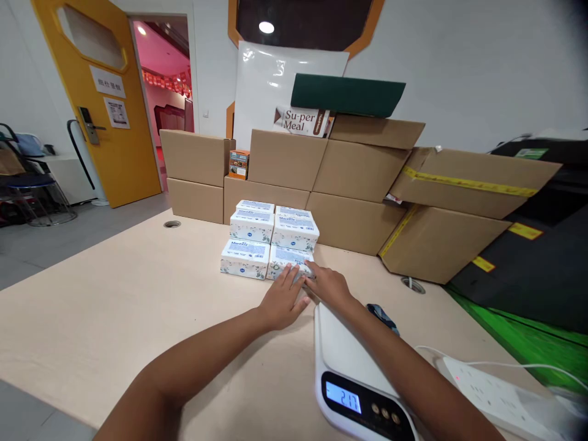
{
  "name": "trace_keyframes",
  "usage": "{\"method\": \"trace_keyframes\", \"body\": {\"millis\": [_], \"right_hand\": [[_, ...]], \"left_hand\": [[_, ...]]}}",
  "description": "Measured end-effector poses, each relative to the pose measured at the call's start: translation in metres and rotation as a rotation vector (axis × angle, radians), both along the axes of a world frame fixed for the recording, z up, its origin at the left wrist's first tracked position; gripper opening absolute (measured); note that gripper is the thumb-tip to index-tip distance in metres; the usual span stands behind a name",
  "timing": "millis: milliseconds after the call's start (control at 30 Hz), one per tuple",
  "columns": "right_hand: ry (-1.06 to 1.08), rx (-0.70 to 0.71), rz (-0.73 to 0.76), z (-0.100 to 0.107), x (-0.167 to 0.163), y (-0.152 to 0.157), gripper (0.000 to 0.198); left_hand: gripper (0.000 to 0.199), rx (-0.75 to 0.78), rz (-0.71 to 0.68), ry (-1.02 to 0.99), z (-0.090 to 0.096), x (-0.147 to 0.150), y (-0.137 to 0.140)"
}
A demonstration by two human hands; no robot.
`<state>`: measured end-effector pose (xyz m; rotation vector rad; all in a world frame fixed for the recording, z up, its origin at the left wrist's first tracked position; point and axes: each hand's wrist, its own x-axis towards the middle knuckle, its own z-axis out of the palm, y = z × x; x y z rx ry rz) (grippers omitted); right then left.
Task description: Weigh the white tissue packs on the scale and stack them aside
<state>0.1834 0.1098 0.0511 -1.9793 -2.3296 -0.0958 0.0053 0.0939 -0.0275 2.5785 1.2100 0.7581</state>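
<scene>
White printed tissue packs with blue lettering stand in two columns on the table, with the rear ones higher. My left hand (283, 300) is open, its fingers stretched out against the front face of the front right tissue pack (290, 257). My right hand (329, 285) reaches to that pack's right front corner, fingers extended and touching it. Its fingertips lie close to those of my left hand. Beside it sits the front left tissue pack (244, 258), touched by neither hand. A white scale (346, 349) lies under my right forearm, its lit display (343, 398) showing digits like 217.
Cardboard boxes (356, 220) are stacked along the table's back, with an orange box (239, 164) among them. A dark patterned item (383, 318) lies right of the scale. A white power strip (491, 392) with a cable is at right. Cable holes (172, 224) pierce the tabletop.
</scene>
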Motion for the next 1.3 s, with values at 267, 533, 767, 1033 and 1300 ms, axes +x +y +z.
{"method": "trace_keyframes", "body": {"millis": [267, 533, 767, 1033, 1300], "right_hand": [[0.021, 0.006, -0.014, -0.003, 0.000, -0.002, 0.057], [0.046, 0.029, 0.014, -0.003, -0.004, -0.001, 0.057], [0.048, 0.024, 0.008, -0.006, -0.003, 0.002, 0.056], [0.062, 0.038, 0.022, -0.010, -0.002, 0.005, 0.054], [0.076, 0.055, 0.023, -0.016, 0.000, 0.009, 0.053]], "left_hand": [[0.069, 0.025, 0.004, -0.029, -0.003, 0.000, 0.000], [0.071, 0.059, 0.029, 0.037, -0.003, -0.004, -0.003], [0.071, 0.015, 0.010, 0.011, -0.001, -0.004, -0.002], [0.071, -0.028, -0.001, -0.003, 0.002, -0.005, -0.001], [0.072, -0.078, -0.002, -0.012, 0.001, -0.006, 0.002]]}}
